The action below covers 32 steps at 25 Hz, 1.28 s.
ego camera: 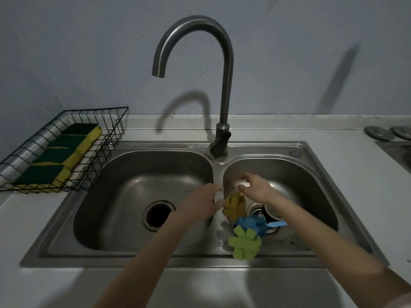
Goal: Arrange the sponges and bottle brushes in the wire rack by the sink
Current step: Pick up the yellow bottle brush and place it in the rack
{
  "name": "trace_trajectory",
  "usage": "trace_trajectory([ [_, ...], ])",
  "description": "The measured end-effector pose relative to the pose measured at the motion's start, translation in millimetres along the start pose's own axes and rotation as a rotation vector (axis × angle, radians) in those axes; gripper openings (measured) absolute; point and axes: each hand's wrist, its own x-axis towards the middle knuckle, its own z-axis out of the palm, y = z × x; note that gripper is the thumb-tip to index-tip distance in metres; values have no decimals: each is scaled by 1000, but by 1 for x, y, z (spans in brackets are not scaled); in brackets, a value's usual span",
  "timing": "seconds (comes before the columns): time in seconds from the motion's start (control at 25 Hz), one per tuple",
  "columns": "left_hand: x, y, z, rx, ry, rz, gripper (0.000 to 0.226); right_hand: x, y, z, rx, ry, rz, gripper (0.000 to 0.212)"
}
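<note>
Four sponges (pixel 60 150) already lined up along the back wall of the wire rack (pixel 104 150), green scrub side up with yellow foam showing at the edges, rack parked on the counter just off the left rim of the sink (pixel 315 174). Front lane of the rack looks bare, so probably the spot for the brushes. Three bottle brushes down in the right basin, bunched against the divider: yellow brush (pixel 234 204) farthest back, blue brush (pixel 251 224) in the middle with its handle running over the drain, green brush (pixel 244 244) nearest the front rim. Heads all chunky foam strips fanned like petals, so squishy and likely wet. Left hand (pixel 200 203) hovering at the divider, fingers loosely curled, holding nothing. Right hand (pixel 255 187) over the yellow one, thumb and forefinger apart in a half-formed pinch, nothing gripped yet. Best bet: grab by the handle, not the foam, lift the yellow clear first since the heads overlap, quick shake over the basin, then lay lengthwise in the rack.
</note>
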Motion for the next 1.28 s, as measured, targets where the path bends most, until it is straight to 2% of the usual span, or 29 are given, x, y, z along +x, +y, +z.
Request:
trace_trajectory([
  [0.16,15,11,16,-17,-71,-4,42,13,16,5,25,-60,67,43],
  [0.32,30,11,30,-71,-117,-35,34,31,28,20,148,-165,202,47],
  [0.56,43,9,40,-39,-138,-61,45,49,30,37,409,-248,312,34],
  [0.8,42,7,42,-87,-98,-56,49,49,32,38,444,-186,291,28],
  [0.96,32,11,32,-112,-60,-10,54,41,26,32,427,-121,277,35],
  [1.2,5,3,13,-217,19,52,48,22,1,27,456,-65,243,32],
  [1.28,-5,-2,7,-232,58,58,45,18,-9,27,455,-41,229,37],
])
